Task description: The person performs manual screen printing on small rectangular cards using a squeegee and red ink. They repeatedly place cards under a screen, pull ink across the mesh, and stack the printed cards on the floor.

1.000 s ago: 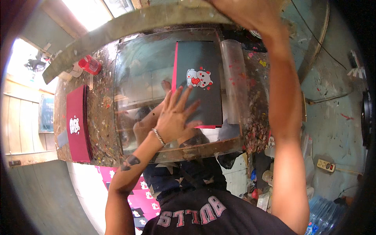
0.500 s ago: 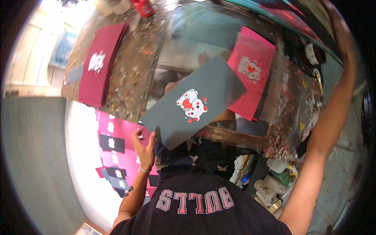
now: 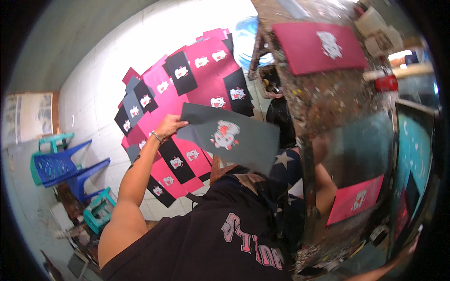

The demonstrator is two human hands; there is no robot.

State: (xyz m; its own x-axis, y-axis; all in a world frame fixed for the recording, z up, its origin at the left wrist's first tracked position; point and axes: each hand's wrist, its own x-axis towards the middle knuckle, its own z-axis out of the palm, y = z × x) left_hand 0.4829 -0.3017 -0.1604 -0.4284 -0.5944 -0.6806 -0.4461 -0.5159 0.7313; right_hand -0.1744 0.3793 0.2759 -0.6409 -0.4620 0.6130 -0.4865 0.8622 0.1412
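Observation:
My left hand pinches one corner of a dark grey sheet, thumb on top. The sheet is held out flat in front of my lap and bears a white bear print with red details. Beyond it, many pink, black and grey printed sheets lie spread over the white floor. At the far right edge my right hand is by the lower end of a framed teal screen; its fingers are too small and blurred to read. A pink printed sheet lies on the glass-topped table beside the screen.
A stack of dark red printed sheets rests on the paint-stained table. A red container stands behind it. Blue plastic chairs and a green stool are at the left. A clear blue-tinted tub sits beside the table.
My view has turned left toward the floor. My left hand has carried the grey sheet off from over the table toward the spread sheets. My right arm remains stretched toward the screen.

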